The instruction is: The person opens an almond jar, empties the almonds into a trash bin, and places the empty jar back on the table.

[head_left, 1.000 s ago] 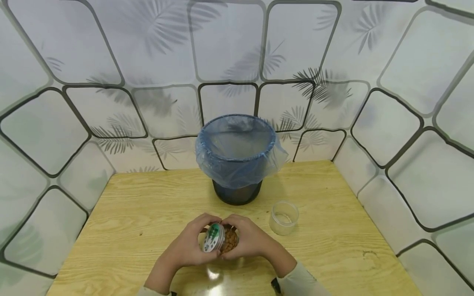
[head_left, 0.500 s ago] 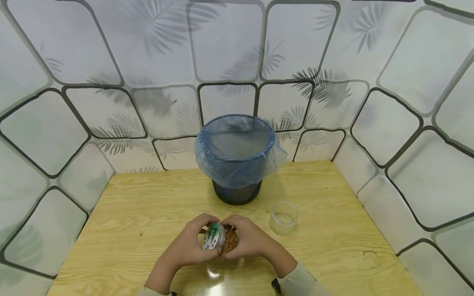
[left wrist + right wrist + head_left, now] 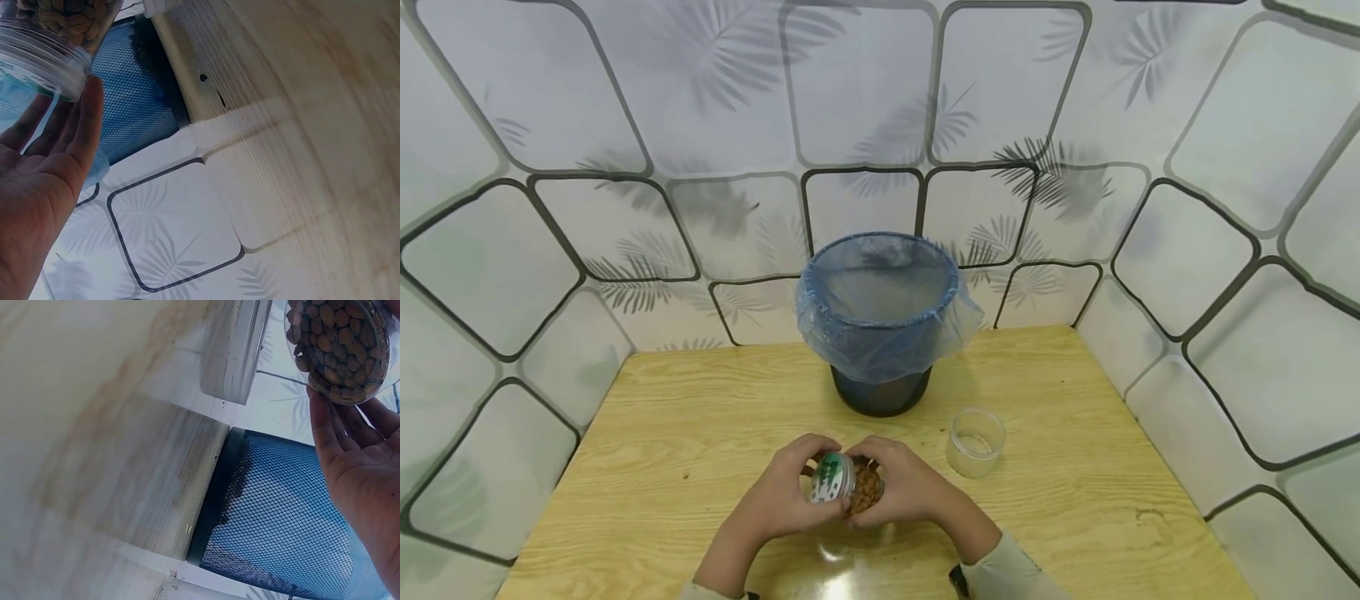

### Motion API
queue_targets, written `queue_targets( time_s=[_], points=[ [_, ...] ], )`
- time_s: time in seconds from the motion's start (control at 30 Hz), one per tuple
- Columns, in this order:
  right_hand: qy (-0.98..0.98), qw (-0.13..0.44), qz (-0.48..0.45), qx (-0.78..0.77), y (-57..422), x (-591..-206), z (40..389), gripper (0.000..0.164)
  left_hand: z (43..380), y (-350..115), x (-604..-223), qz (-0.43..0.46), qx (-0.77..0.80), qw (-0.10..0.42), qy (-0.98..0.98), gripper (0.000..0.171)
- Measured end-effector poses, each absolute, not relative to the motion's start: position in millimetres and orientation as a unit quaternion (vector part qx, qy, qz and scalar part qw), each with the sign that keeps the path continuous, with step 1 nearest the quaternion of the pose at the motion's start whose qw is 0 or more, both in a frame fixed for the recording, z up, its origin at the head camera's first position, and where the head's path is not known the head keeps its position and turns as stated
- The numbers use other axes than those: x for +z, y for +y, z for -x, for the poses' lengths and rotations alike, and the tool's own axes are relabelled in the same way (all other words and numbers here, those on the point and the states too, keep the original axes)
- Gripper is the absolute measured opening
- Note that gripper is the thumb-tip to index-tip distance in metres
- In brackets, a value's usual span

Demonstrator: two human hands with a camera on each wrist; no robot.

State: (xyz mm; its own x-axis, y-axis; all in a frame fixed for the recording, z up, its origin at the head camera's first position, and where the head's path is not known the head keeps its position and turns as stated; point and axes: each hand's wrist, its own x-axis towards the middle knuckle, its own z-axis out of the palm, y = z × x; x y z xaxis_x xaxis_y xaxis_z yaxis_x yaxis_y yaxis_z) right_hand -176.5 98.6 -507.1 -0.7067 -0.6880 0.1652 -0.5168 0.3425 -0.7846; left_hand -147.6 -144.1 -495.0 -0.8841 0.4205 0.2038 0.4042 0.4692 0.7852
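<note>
A clear jar [image 3: 867,489] of brown almonds lies tilted on its side between both hands, low in the middle of the head view. My left hand [image 3: 784,490] grips its lid [image 3: 827,481], which has a green and white label. My right hand [image 3: 904,482] grips the jar's body from the other side. In the left wrist view, the fingers of the left hand [image 3: 47,162] curve round the ridged rim of the lid [image 3: 50,59]. Almonds press against the jar's base [image 3: 340,347] in the right wrist view, with the right hand's fingers [image 3: 325,428] against its side. The lid is on the jar.
A dark mesh bin [image 3: 882,393] lined with a blue bag [image 3: 880,354] stands at the table's back. Right of the hands sits a clear open cup [image 3: 975,454] with small bits at its bottom. Patterned panels [image 3: 857,83] enclose the wooden table [image 3: 700,400] at the back and sides.
The left fingers and the lid's label have turned slightly, while the right hand and the jar's body stay in place. The bin and the cup have not moved.
</note>
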Motion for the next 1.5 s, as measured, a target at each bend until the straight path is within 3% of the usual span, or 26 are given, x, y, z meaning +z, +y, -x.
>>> queue_targets(
  time_s=[0.47, 1.5],
  points=[
    [0.816, 0.095, 0.366, -0.437, 97, -507, 176, 0.069, 149, -145, -496, -0.225, 0.465, 0.01, 0.856, 0.047],
    [0.824, 0.097, 0.355, -0.431, 108, -508, 175, 0.071, 148, -147, -494, -0.216, 0.461, 0.034, 0.86, 0.046]
  ],
)
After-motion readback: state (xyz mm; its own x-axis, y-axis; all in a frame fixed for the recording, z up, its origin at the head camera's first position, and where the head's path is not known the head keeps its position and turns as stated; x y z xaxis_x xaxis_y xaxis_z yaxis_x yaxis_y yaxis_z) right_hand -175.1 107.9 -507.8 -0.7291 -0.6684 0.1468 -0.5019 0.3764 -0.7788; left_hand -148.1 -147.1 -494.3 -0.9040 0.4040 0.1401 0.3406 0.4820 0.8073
